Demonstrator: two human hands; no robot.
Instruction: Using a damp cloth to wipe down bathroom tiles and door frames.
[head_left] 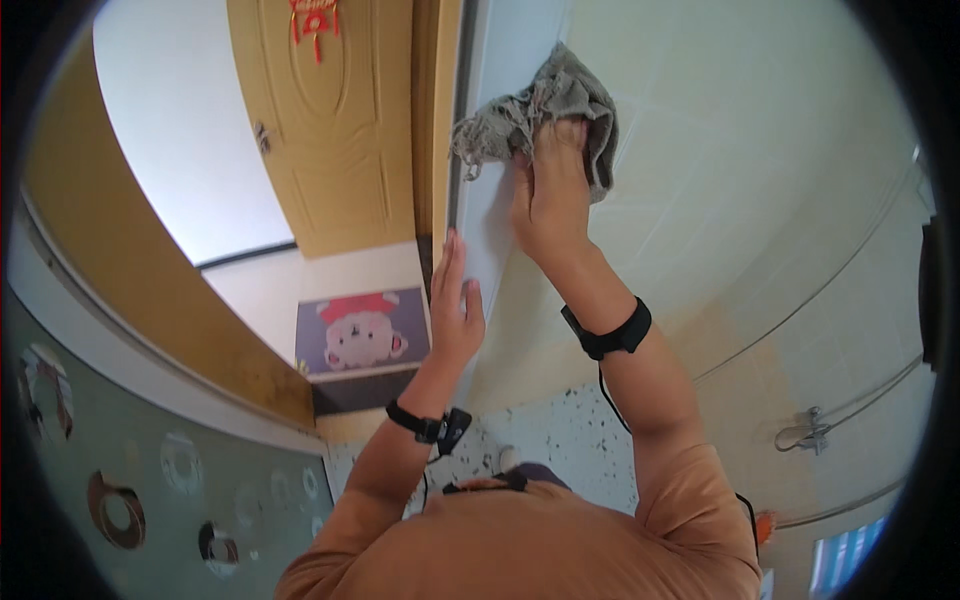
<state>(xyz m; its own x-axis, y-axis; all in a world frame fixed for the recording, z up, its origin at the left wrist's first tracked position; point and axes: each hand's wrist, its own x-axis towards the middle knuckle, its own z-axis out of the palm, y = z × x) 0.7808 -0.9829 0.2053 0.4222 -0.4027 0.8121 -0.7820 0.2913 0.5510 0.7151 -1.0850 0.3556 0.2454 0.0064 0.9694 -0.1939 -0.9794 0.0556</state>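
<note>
I see a rumpled grey cloth [578, 92], folded along its right side, its left end frayed into loose strands, bunched across the white door frame [512, 48], a long pale strip.

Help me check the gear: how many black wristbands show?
2: one black wristband worn below the left hand, another black wristband worn below the right hand. Neither is hidden.

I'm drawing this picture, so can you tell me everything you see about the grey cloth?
The grey cloth is soft-looking woven fabric, crumpled and folded, with a ragged, stringy fringe on its left side. It lies against the white door frame and seems to reach the pale wall to its right. The right hand touches its lower part, fingers partly among its folds. I can't tell whether it's wet.
</note>
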